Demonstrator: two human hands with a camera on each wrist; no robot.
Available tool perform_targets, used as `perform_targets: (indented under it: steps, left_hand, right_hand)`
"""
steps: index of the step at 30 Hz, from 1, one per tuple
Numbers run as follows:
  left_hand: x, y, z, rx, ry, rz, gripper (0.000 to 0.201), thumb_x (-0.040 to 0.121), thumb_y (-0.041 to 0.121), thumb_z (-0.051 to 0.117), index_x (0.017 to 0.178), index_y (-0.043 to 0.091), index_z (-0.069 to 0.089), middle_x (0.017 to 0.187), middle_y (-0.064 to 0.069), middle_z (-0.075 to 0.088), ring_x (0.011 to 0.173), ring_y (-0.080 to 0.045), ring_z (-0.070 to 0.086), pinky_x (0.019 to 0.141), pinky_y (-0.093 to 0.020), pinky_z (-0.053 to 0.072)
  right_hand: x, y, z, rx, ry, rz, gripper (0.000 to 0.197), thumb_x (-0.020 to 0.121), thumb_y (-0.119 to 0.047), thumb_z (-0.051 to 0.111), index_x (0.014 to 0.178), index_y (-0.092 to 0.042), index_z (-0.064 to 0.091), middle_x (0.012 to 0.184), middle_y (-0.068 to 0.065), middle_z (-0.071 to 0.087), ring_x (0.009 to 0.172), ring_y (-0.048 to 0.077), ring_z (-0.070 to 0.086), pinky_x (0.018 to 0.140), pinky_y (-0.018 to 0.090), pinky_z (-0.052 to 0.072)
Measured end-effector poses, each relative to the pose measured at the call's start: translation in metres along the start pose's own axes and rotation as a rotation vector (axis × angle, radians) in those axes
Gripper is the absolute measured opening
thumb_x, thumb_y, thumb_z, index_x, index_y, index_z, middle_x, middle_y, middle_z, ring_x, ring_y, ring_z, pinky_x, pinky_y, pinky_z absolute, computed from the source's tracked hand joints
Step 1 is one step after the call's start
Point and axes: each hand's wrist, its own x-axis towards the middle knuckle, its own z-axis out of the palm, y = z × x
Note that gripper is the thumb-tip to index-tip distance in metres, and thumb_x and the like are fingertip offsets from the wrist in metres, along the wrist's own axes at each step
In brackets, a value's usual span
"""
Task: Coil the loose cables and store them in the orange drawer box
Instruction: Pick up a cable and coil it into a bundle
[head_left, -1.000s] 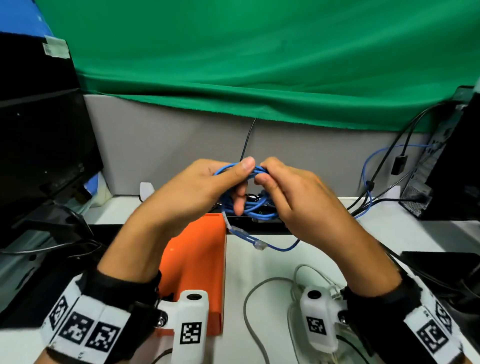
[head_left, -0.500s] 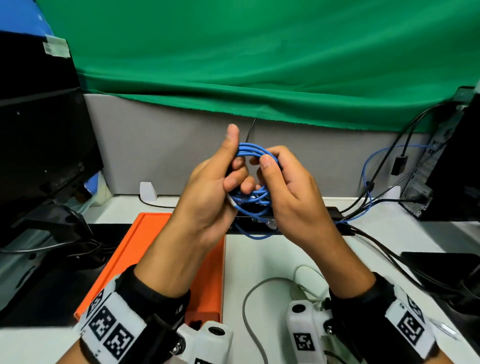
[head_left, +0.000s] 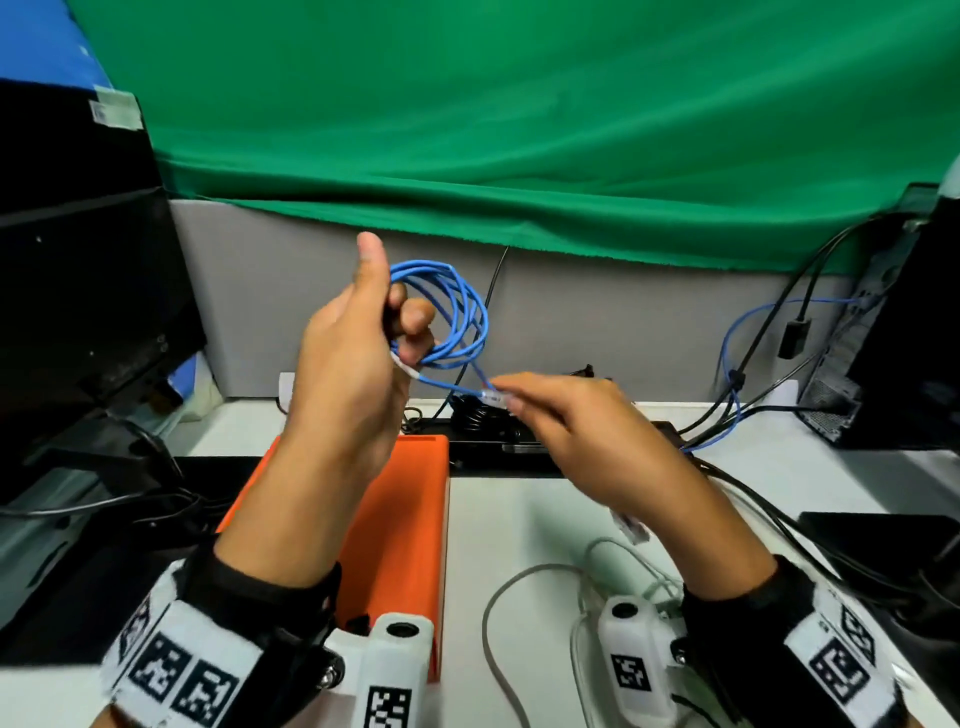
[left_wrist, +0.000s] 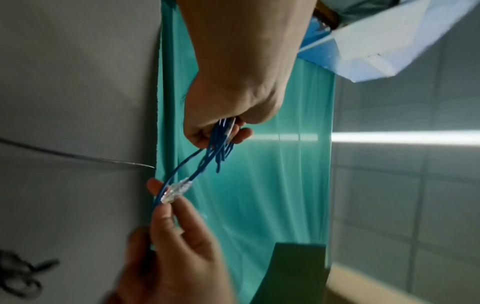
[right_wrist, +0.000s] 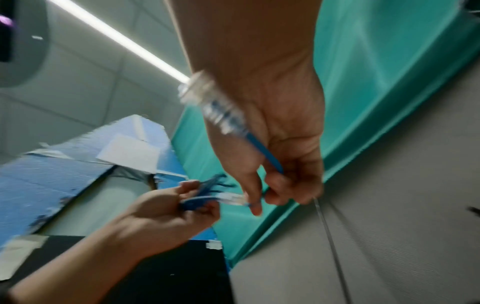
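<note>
My left hand (head_left: 395, 299) is raised above the desk and grips a coil of blue network cable (head_left: 460, 306), with the thumb pointing up. A short blue tail runs down and to the right from the coil to a clear plug (head_left: 492, 397), which my right hand (head_left: 508, 399) pinches. The left wrist view shows that plug (left_wrist: 176, 191) between the right fingertips. A second clear plug (right_wrist: 207, 102) hangs under my right palm. The orange drawer box (head_left: 410, 519) lies on the desk below my left forearm, its inside hidden.
A loose grey cable (head_left: 491, 613) curls on the white desk near my right wrist. A black cable bundle (head_left: 475, 415) lies behind the box. There is a dark monitor (head_left: 78, 312) at the left, and a computer tower (head_left: 898, 338) with plugged cables at the right.
The hands have come apart. My right hand has drawn the plug end down and to the right, away from the coil. The left hand keeps hold of the coil.
</note>
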Motion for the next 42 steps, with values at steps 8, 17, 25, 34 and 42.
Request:
perform_targets:
  steps: [8, 17, 25, 34, 42]
  left_hand:
    - [-0.025, -0.015, 0.004, 1.059, -0.151, 0.600, 0.049, 0.098, 0.058, 0.043, 0.074, 0.016, 0.046, 0.055, 0.004, 0.059, 0.056, -0.018, 0.055, 0.056, -0.040, 0.041]
    - [-0.021, -0.014, -0.001, 1.251, -0.506, 0.498, 0.057, 0.090, 0.070, 0.028, 0.066, 0.020, 0.039, 0.050, 0.001, 0.051, 0.056, -0.018, 0.050, 0.055, -0.039, 0.042]
    - [-0.020, -0.008, -0.002, 0.592, -0.663, -0.039, 0.054, 0.098, 0.049, 0.045, 0.063, 0.008, 0.040, 0.052, 0.002, 0.026, 0.048, -0.015, 0.019, 0.046, -0.025, 0.017]
    - [-0.017, -0.008, 0.001, 0.209, -0.464, -0.312, 0.048, 0.096, 0.053, 0.049, 0.064, 0.018, 0.043, 0.049, 0.003, 0.021, 0.045, -0.013, 0.020, 0.062, -0.038, 0.008]
    - [-0.017, -0.003, 0.005, 0.017, -0.472, -0.356, 0.044, 0.085, 0.055, 0.056, 0.082, 0.012, 0.062, 0.052, 0.007, 0.033, 0.050, -0.007, 0.037, 0.056, -0.022, 0.032]
  right_hand:
    - [-0.020, -0.035, -0.018, -0.219, -0.228, -0.143, 0.016, 0.101, -0.027, 0.048, 0.111, -0.028, 0.060, 0.102, -0.011, 0.067, 0.091, 0.014, 0.060, 0.079, 0.041, 0.051]
    - [-0.024, -0.040, -0.052, -0.043, -0.169, -0.138, 0.019, 0.088, -0.036, 0.073, 0.077, -0.022, 0.066, 0.061, -0.013, 0.064, 0.056, 0.004, 0.055, 0.052, 0.020, 0.038]
    - [-0.028, -0.025, -0.071, -0.084, -0.026, -0.196, 0.016, 0.096, -0.035, 0.060, 0.086, -0.024, 0.058, 0.069, -0.010, 0.060, 0.061, 0.011, 0.051, 0.054, 0.018, 0.036]
    - [-0.014, -0.026, -0.029, 0.227, 0.064, -0.082, 0.050, 0.089, -0.073, 0.036, 0.098, -0.031, 0.062, 0.080, -0.001, 0.064, 0.075, 0.016, 0.058, 0.071, 0.043, 0.050]
    - [-0.001, -0.023, -0.007, 0.491, 0.194, 0.046, 0.037, 0.105, -0.044, 0.043, 0.077, -0.022, 0.049, 0.064, -0.010, 0.045, 0.056, 0.009, 0.046, 0.055, 0.026, 0.041]
